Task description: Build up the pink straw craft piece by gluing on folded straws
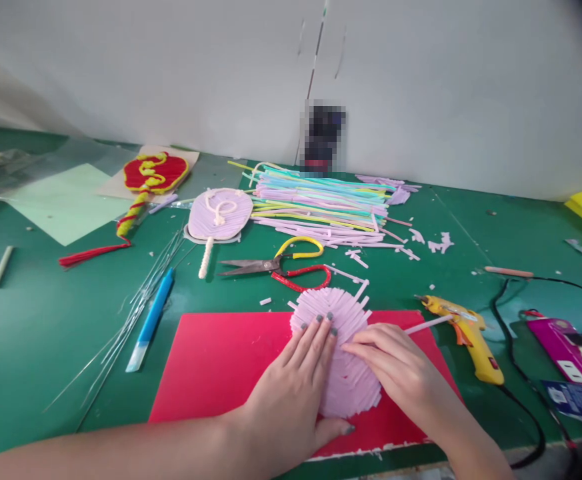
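A round pad of glued lilac straw pieces (347,373) lies on a red mat (211,363) in front of me. My left hand (295,383) rests flat on the pad's left half, fingers stretched out toward its far edge. My right hand (395,363) lies on the pad's right side with fingers curled, pressing a single lilac straw (428,325) against the pad; the straw sticks out to the right toward a yellow glue gun (471,333).
A heap of coloured straws (321,203) lies behind, with scissors (275,262), a lilac finished fan (219,215), a red and yellow ornament (151,175), a blue craft knife (151,319), thin wires (135,307) and black cables (515,363) on the green table (35,320).
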### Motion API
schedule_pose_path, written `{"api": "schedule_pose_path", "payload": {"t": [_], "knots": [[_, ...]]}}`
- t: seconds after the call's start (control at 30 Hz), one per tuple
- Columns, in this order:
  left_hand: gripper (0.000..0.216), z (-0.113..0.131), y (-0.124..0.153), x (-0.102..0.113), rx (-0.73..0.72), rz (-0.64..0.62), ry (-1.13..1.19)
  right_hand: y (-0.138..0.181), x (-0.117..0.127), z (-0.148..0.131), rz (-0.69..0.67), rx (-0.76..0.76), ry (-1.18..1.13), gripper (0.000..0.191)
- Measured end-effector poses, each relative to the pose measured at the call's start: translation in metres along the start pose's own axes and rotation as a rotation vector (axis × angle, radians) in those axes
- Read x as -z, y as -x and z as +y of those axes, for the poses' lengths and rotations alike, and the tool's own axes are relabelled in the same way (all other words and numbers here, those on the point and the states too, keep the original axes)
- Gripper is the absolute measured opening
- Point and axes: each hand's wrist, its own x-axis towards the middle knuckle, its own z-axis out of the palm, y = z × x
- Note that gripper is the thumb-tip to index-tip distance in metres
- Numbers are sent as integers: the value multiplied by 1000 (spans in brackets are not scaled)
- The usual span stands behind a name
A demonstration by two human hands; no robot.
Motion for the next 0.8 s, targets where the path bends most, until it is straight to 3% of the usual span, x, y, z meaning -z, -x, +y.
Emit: {"api": "schedule_pose_path", "payload": {"t": [0.53,0.8], "knots": [[87,2,-2,1,13,-26,-13,-17,12,11,-188,45,-58,31],[86,2,-2,2,5,-30,9,-37,20,12,-261,223,83,30]]}}
